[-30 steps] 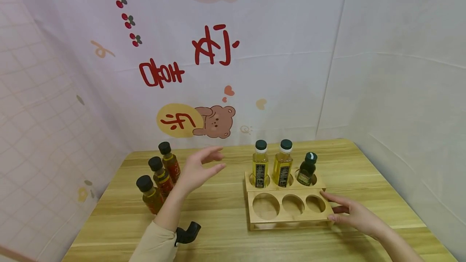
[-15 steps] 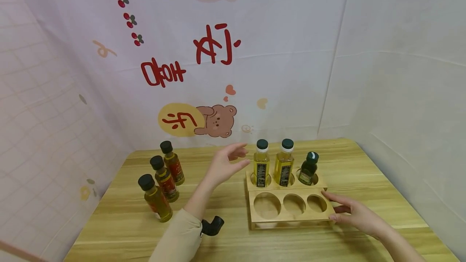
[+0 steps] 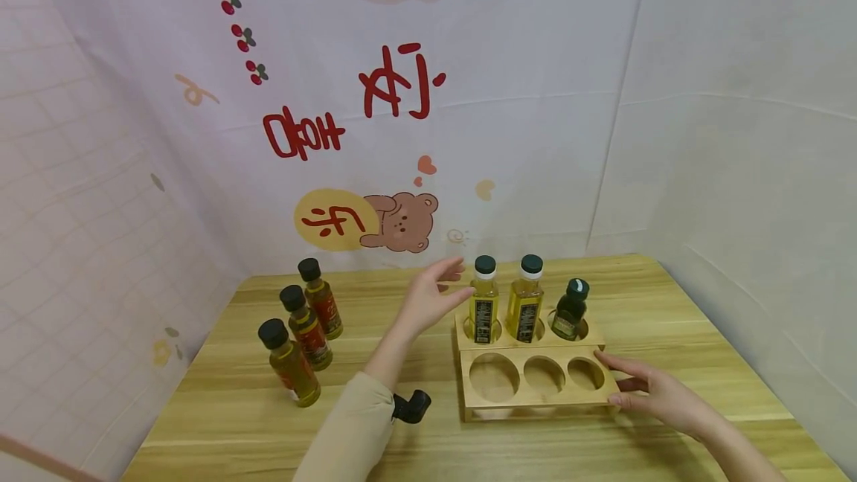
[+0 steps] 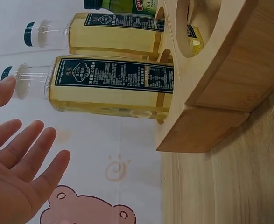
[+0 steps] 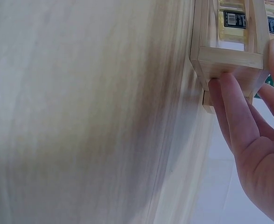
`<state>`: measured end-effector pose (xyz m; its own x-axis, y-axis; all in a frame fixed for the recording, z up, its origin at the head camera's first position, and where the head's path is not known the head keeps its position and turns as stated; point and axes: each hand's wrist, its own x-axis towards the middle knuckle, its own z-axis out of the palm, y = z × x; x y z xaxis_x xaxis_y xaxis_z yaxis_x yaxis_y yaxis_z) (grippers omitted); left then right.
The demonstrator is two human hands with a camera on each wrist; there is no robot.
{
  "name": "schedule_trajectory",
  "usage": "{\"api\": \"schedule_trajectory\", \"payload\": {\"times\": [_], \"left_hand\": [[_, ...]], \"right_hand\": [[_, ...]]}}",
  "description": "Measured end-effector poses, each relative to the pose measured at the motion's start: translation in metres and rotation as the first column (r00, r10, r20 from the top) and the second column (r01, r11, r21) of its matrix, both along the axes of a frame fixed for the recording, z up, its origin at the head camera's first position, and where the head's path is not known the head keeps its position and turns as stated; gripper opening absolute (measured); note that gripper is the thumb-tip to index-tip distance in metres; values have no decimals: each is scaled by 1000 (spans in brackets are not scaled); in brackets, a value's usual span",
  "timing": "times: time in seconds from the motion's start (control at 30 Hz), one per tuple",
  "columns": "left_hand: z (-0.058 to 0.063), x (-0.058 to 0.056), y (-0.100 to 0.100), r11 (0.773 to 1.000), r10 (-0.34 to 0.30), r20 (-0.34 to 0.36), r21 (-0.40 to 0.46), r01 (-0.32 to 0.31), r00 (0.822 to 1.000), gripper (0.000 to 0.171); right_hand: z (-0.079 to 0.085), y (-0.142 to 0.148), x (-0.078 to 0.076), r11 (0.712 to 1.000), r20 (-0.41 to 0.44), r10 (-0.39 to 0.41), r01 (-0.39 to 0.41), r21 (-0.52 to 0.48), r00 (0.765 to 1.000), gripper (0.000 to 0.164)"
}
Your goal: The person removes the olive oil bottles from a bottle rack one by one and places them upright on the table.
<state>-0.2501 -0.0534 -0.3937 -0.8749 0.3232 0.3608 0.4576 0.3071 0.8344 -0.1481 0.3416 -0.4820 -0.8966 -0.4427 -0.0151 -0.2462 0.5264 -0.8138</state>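
A two-tier wooden bottle rack [image 3: 529, 407] stands on the table. Its back row holds two clear bottles of yellow oil, the left bottle [image 3: 483, 303] and the middle bottle [image 3: 525, 303], plus a small dark green bottle [image 3: 570, 311] at the right. Beside the left bottle my left hand [image 3: 431, 300] is raised, fingers spread and thumb near the neck; the left wrist view shows the palm [image 4: 10, 186] holding nothing. At the rack's right end my right hand [image 3: 659, 396] grips it, with fingers [image 5: 239, 112] against the end board and thumb along the upper edge.
Three dark-capped oil bottles with red labels stand at the left: a front bottle [image 3: 294, 367], a middle one [image 3: 309, 333] and a back one [image 3: 324, 303]. The rack's front tier has three round holes. A white printed cloth [image 3: 535, 132] hangs behind the table [image 3: 234, 422].
My left hand has moved right, from near the red-labelled bottles to the left bottle in the rack. My right hand has stayed at the rack's end.
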Motion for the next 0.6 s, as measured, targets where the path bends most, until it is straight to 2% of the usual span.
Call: {"api": "schedule_trajectory", "payload": {"times": [0.23,0.4,0.6], "left_hand": [[-2,-7,11,1000,6,6,20,-6,1000,57],[-2,-12,19,998,6,26,69,-8,1000,58],[1,-12,28,992,-12,56,124,5,998,53]], "right_hand": [[1,0,0,1000,-15,12,-12,-4,1000,67],[1,-1,0,1000,-35,3,-3,13,999,66],[1,-1,0,1000,-41,-9,10,29,999,67]]}}
